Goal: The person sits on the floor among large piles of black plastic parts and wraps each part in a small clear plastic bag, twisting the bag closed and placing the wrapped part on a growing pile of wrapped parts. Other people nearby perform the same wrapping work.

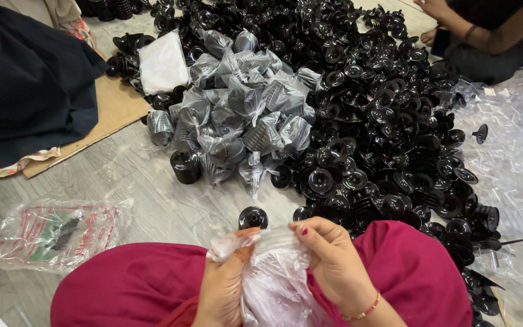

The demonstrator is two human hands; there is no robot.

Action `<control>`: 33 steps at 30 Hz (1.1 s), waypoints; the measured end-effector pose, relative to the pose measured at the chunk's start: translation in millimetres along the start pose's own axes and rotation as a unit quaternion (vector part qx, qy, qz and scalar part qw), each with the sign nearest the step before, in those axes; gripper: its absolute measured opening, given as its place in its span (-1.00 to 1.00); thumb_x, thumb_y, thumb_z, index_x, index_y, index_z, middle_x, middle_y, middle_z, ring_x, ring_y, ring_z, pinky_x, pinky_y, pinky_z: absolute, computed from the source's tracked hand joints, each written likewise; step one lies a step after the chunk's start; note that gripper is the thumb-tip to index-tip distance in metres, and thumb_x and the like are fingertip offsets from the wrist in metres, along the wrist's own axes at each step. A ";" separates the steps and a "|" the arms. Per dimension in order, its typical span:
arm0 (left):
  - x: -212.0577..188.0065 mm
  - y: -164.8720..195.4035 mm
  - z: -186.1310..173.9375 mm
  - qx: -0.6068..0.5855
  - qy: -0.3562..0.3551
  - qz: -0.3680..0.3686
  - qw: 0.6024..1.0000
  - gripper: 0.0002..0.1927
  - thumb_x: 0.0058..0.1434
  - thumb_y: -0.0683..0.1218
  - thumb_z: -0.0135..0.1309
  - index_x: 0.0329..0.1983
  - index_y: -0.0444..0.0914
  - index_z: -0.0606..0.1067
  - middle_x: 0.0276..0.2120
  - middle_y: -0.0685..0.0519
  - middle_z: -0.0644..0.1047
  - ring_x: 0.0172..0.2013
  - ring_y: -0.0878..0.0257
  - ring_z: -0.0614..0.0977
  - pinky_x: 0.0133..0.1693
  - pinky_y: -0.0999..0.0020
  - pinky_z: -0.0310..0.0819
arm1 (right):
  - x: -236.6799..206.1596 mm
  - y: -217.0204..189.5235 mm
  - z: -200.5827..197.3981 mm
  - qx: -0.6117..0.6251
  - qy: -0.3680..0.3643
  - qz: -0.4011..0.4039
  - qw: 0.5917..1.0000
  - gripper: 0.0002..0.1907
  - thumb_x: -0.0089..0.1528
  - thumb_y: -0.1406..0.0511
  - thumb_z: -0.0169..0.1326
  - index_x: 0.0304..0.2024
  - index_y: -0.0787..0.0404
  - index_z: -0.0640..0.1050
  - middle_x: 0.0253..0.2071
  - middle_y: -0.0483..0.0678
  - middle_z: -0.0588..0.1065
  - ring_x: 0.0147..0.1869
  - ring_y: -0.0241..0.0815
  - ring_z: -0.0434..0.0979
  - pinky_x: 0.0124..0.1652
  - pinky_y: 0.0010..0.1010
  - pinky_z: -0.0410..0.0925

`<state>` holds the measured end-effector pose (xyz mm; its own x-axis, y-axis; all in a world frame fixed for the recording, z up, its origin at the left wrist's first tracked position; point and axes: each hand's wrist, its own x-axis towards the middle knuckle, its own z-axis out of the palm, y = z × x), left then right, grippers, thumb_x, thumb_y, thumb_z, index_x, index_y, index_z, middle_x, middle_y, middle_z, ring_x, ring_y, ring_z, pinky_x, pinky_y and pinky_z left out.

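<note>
My left hand [224,284] and my right hand [329,260] both pinch the top edge of a thin clear plastic bag [273,275], held over my lap in magenta cloth [134,287]. The bag hangs crumpled between the hands; whether anything is inside cannot be told. A single black round plastic part [253,216] lies on the floor just beyond the bag. A big heap of the same black parts [388,133] spreads ahead and to the right. A pile of tied, filled clear bags [243,109] sits ahead in the middle.
A stack of black parts [185,166] stands by the bagged pile. A flat plastic packet [55,233] lies at the left. Cardboard [113,109] and dark cloth [25,85] are far left. Loose clear bags [516,157] cover the right. Another person [485,36] sits at the top right.
</note>
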<state>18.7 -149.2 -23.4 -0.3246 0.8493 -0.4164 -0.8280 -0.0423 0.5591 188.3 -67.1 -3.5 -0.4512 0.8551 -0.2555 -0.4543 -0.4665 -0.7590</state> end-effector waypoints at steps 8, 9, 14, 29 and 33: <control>3.5 10.9 -19.7 -0.101 -0.141 -0.145 0.974 -0.72 0.18 0.08 -0.01 -0.45 -0.21 0.39 -0.52 0.04 0.51 -0.45 0.26 0.57 -0.28 0.34 0.54 | 5.6 -7.8 14.0 0.168 -0.239 0.042 0.955 -0.66 0.45 0.18 0.03 -0.38 0.19 0.41 -0.37 -0.11 0.41 -0.25 -0.27 0.40 -0.15 -0.40 0.32; 7.6 12.0 -29.9 -0.119 -0.187 -0.133 0.966 -0.67 0.28 0.10 0.01 -0.43 -0.23 0.39 -0.54 0.05 0.47 -0.49 0.29 0.52 -0.36 0.39 0.47 | 5.9 -5.9 10.4 0.225 -0.257 0.058 0.938 -0.64 0.50 0.16 0.02 -0.36 0.18 0.40 -0.39 -0.09 0.41 -0.27 -0.25 0.40 -0.15 -0.38 0.33; 50.3 -5.2 -90.5 0.255 -0.061 -0.077 0.962 -0.81 0.21 -0.09 0.17 -0.42 -0.22 0.40 -0.68 0.18 0.35 -0.70 0.40 0.29 -0.66 0.44 0.07 | 35.6 43.0 -21.9 0.122 -0.063 0.141 0.980 -0.90 0.14 0.45 0.01 -0.41 0.17 0.40 -0.49 -0.12 0.43 -0.43 -0.24 0.41 -0.26 -0.40 0.36; 170.0 -51.1 -84.6 0.645 0.183 0.072 0.738 -0.64 0.32 0.14 0.02 -0.12 -0.24 0.50 -0.30 -0.27 0.62 -0.20 -0.29 0.62 -0.20 -0.11 0.47 | 173.3 144.8 -69.4 -0.242 0.260 0.065 0.932 -0.87 0.23 0.33 0.19 -0.28 0.30 0.57 -0.54 -0.14 0.47 -0.55 -0.32 0.34 -0.57 -0.46 0.18; 183.0 -69.9 -112.2 0.692 0.162 0.027 0.703 -0.67 0.24 0.04 0.05 -0.03 -0.22 0.45 -0.27 -0.28 0.61 -0.16 -0.30 0.60 -0.18 -0.13 0.45 | 177.4 155.2 -78.1 -0.371 0.199 -0.062 0.905 -0.80 0.23 0.31 0.18 -0.29 0.38 0.63 -0.43 -0.08 0.62 -0.39 -0.35 0.51 -0.38 -0.48 0.40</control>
<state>-34.1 -49.8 -219.1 -0.6106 0.6931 -0.3832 0.3556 0.6723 0.6493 97.8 30.0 -213.4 -0.0528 0.9733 -0.2234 0.2255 -0.2064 -0.9521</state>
